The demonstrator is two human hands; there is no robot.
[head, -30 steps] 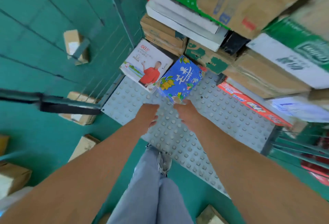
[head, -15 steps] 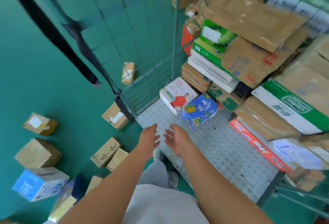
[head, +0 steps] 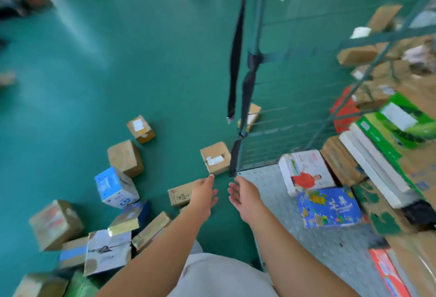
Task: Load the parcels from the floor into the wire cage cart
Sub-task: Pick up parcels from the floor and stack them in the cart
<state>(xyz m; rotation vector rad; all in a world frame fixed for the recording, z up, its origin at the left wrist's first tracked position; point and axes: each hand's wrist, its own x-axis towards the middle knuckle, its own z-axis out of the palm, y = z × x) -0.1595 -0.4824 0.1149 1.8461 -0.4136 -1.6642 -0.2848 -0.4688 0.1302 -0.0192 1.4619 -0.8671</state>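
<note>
Nearby, both the left hand (head: pixel 203 195) and right hand (head: pixel 243 197) hover empty with fingers spread above the small brown parcel (head: pixel 181 195) on the green floor (head: pixel 118 61) beside the cart (head: pixel 318 237), likely light, stiff cardboard, best clasped by opposite sides.

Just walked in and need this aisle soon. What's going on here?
A person is loading parcels from the green floor into a wire cage cart. Both hands, left and right, are open and empty, reaching out near the cart's corner. A blue carton lies on the cart's deck beside stacked boxes. Many parcels remain on the floor, the nearest a brown box.
</note>
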